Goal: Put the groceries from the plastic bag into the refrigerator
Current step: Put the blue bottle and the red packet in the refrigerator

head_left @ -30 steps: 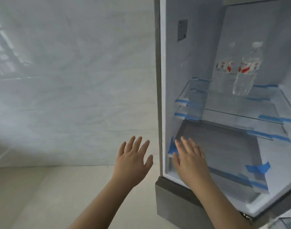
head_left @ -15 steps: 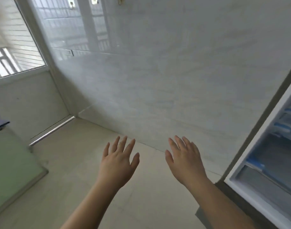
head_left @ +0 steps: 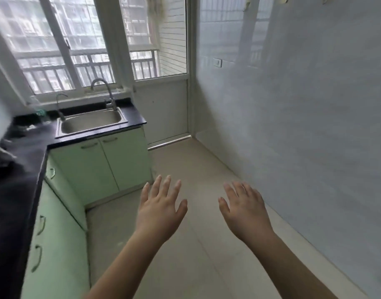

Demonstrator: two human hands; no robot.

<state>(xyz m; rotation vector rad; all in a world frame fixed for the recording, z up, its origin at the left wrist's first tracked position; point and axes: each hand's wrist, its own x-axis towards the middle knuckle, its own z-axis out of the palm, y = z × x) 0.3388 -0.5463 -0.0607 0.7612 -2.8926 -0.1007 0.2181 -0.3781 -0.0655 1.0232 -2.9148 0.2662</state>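
My left hand (head_left: 161,209) and my right hand (head_left: 245,210) are held out in front of me over the beige floor, palms down, fingers spread, both holding nothing. The refrigerator is out of view. At the far left edge, a blurred pale shape (head_left: 0,153) lies on the black countertop; I cannot tell whether it is the plastic bag.
An L-shaped black countertop (head_left: 23,169) on pale green cabinets (head_left: 103,165) runs along the left, with a steel sink (head_left: 91,124) and tap under the window. A white tiled wall (head_left: 314,126) stands on the right, a balcony door (head_left: 163,108) ahead, and beige floor (head_left: 196,160) between.
The view has swung left, away from the open refrigerator and past the tiled wall, onto the kitchen counter and sink. Both hands stayed open and empty in front of me.
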